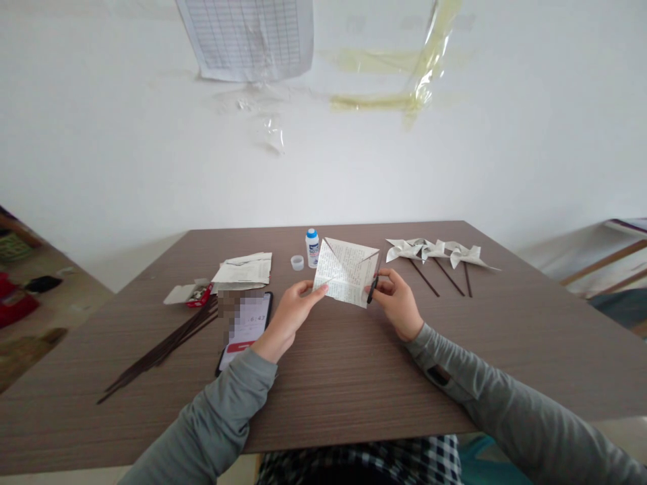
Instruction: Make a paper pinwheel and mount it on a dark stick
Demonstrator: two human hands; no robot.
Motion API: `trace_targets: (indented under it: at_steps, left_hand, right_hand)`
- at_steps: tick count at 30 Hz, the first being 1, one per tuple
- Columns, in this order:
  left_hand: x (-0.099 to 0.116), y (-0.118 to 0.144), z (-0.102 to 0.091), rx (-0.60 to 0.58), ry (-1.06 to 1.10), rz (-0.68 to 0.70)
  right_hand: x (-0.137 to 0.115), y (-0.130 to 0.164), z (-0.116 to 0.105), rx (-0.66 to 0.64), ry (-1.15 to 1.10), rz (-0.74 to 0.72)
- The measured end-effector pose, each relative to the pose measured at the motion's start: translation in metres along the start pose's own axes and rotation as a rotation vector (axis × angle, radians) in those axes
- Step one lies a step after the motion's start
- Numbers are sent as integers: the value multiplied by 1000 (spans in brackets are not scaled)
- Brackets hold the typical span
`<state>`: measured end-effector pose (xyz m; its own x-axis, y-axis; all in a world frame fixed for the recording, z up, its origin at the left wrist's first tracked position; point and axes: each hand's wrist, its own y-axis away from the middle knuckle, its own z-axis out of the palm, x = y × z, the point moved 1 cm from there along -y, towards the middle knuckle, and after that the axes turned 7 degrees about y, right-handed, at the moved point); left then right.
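Left grip pinches the paper; right grip holds scissors, mostly hidden, at its edge, I see.

Glue bottle stands behind the paper; pinwheels lie right, sticks left.

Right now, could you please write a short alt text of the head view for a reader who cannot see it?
Two hands hold a handwritten square of paper above a brown table: the left hand pinches its left corner, the right hand works scissors at its right edge. Nearby lie finished paper pinwheels, a glue bottle, dark sticks and a phone.
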<state>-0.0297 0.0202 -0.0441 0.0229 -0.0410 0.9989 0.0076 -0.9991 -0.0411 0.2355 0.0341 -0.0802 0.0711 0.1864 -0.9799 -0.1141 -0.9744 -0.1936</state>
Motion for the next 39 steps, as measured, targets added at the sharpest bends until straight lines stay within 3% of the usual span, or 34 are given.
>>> trace_targets:
  at_steps: [15, 23, 33, 39]
  left_hand:
    - [8, -1, 0, -7, -166, 62]
    - [8, 4, 2, 60, 60, 24]
    - [-1, 11, 18, -97, -86, 51]
    - [-6, 6, 13, 41, -179, 111]
  right_hand:
    - [-4, 3, 4, -22, -52, 68]
    - [-7, 8, 7, 16, -86, 62]
    - [-10, 10, 12, 86, -131, 88]
    - [-9, 11, 13, 65, -129, 95]
